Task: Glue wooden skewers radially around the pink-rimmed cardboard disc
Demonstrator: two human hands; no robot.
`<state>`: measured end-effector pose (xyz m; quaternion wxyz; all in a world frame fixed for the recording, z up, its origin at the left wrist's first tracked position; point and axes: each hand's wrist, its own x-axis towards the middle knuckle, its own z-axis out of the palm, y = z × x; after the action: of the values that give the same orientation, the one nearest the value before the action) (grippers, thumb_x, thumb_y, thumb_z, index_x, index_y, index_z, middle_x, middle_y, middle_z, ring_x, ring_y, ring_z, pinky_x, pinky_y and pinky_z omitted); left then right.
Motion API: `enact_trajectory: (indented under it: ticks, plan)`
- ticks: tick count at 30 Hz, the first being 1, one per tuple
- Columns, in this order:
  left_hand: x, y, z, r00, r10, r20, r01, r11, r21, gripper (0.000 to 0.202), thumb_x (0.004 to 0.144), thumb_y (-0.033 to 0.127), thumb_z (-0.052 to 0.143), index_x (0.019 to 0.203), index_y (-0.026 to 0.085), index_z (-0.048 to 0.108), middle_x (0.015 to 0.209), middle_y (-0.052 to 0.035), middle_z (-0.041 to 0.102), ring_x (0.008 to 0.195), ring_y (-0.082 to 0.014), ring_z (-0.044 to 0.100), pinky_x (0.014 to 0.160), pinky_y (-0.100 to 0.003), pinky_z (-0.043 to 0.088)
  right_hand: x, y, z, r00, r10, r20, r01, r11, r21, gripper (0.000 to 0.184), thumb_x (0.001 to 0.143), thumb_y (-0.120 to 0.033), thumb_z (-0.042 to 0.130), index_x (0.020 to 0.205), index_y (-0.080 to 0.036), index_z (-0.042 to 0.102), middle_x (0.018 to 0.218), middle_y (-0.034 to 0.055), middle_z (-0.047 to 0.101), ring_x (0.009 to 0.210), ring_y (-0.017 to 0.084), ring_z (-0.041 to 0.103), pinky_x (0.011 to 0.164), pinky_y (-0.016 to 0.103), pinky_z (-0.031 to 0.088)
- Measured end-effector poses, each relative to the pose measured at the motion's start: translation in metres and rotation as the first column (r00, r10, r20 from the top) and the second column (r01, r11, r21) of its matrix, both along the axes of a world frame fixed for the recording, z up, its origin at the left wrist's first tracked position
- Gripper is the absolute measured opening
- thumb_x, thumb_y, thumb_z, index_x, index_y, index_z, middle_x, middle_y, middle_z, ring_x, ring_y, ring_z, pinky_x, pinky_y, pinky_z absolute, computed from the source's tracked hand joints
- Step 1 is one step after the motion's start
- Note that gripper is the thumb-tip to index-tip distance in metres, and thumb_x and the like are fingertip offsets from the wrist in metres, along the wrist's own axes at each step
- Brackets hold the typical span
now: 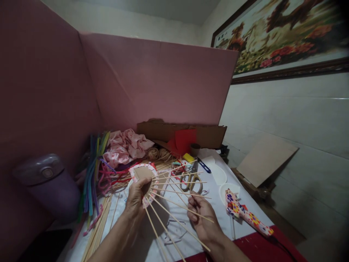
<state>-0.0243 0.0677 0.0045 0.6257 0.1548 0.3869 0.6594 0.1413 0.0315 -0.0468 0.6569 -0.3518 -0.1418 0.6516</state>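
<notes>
My left hand [136, 198] is closed on a curved cardboard piece [141, 173] with a pink-and-white fabric edging, its thumb lying over the front. From that piece several thin wooden sticks [177, 192] fan out to the right and toward me. My right hand [205, 218] has its fingers curled at the outer part of the fan, closed on one of the sticks near its free end. Just beyond the fan lie scissors [183, 178] with yellowish handles, partly behind the sticks. To the right of my right hand rests a flower-patterned glue gun [247, 215].
Loose sticks [98, 225] and coloured pipe cleaners [91, 174] lie at left, beside a purple bottle [51, 193]. Pink fabric [125, 147], twine balls [153, 154] and red sheets [185, 141] sit at the back. Blue snips [204, 165] lie near white cut shapes [218, 174].
</notes>
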Motion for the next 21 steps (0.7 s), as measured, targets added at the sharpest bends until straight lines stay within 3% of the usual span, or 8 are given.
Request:
enact_trajectory:
  ticks: [10, 21]
  plan:
    - [-0.0013, 0.0028, -0.0036, 0.999, -0.018, -0.048, 0.019, 1.0, 0.002, 0.017, 0.056, 0.003, 0.054, 0.071, 0.01, 0.054, 0.049, -0.004, 0.062, 0.037, -0.0152, 0.055, 0.035, -0.027, 0.046, -0.0011, 0.0013, 0.0049, 0.999, 0.015, -0.032, -0.016, 0.999, -0.04, 0.018, 0.06, -0.019, 0.057, 0.067, -0.018, 0.041, 0.049, -0.0074, 0.042, 0.033, 0.001, 0.028, 0.03, 0.012, 0.015]
    - [0.0035, -0.0012, 0.0012, 0.989, -0.028, -0.143, 0.031, 0.999, 0.018, 0.022, 0.056, 0.004, 0.054, 0.076, 0.011, 0.056, 0.049, -0.0023, 0.061, 0.043, -0.0171, 0.059, 0.043, -0.028, 0.05, 0.0009, 0.0062, -0.003, 0.999, 0.02, -0.029, -0.023, 0.996, -0.085, 0.017, 0.063, -0.023, 0.056, 0.068, -0.018, 0.041, 0.05, -0.0066, 0.045, 0.031, 0.002, 0.03, 0.028, 0.014, 0.016]
